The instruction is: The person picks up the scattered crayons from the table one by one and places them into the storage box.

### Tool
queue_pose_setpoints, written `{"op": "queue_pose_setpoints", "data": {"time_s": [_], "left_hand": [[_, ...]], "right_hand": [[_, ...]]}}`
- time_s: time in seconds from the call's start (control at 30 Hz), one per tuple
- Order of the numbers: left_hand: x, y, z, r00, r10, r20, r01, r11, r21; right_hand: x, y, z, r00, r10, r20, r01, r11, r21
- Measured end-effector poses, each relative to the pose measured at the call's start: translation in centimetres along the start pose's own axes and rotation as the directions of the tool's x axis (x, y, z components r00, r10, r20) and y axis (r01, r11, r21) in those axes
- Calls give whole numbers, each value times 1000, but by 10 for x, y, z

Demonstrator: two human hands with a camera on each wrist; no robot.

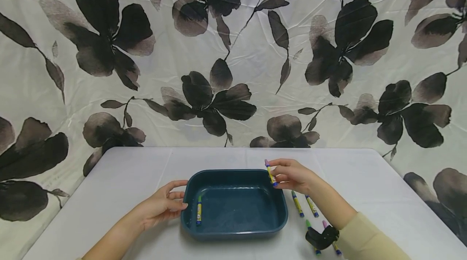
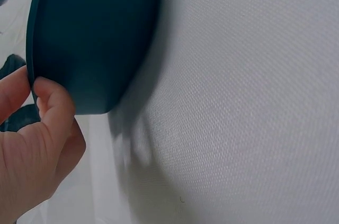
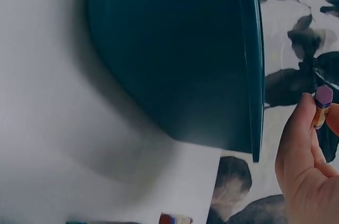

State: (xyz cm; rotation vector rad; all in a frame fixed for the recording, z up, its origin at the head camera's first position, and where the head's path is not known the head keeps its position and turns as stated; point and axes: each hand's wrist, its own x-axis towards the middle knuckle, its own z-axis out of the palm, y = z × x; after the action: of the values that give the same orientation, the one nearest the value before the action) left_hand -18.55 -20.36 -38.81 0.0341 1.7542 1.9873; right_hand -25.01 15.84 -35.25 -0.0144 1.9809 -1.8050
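My left hand [image 1: 160,205] grips the left rim of a dark teal plastic tub [image 1: 233,235]; in the left wrist view, the thumb and fingers pinch the rim. Above the tub's far right corner, my right hand [image 1: 295,175] pinches a crayon [image 1: 269,169] with a pinkish-purple tip and a yellow-and-blue wrapper. The right wrist view shows the crayon's flat purple end [image 3: 324,95] between thumb and fingers. Inside the tub, toward its left side, lies a green crayon [image 1: 199,211].
Several crayons lie on the white table [image 1: 146,171] right of the tub, among them a green-tipped one [image 1: 297,204] and a pink-tipped one [image 1: 325,224]. A black curved object [image 1: 322,237] by the right sleeve partly hides two. Behind hangs a floral cloth [image 1: 270,49].
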Motion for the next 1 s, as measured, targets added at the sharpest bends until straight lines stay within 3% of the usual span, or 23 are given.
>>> {"op": "queue_pose_setpoints", "data": {"time_s": [0.57, 1.0], "left_hand": [[2, -3, -3, 1000, 5, 6, -5, 1000, 13], [2, -1, -3, 1000, 6, 12, -6, 1000, 8]], "right_hand": [[9, 10, 45, 988, -13, 156, 4, 998, 60], [14, 21, 68, 981, 6, 194, -17, 998, 58]]}}
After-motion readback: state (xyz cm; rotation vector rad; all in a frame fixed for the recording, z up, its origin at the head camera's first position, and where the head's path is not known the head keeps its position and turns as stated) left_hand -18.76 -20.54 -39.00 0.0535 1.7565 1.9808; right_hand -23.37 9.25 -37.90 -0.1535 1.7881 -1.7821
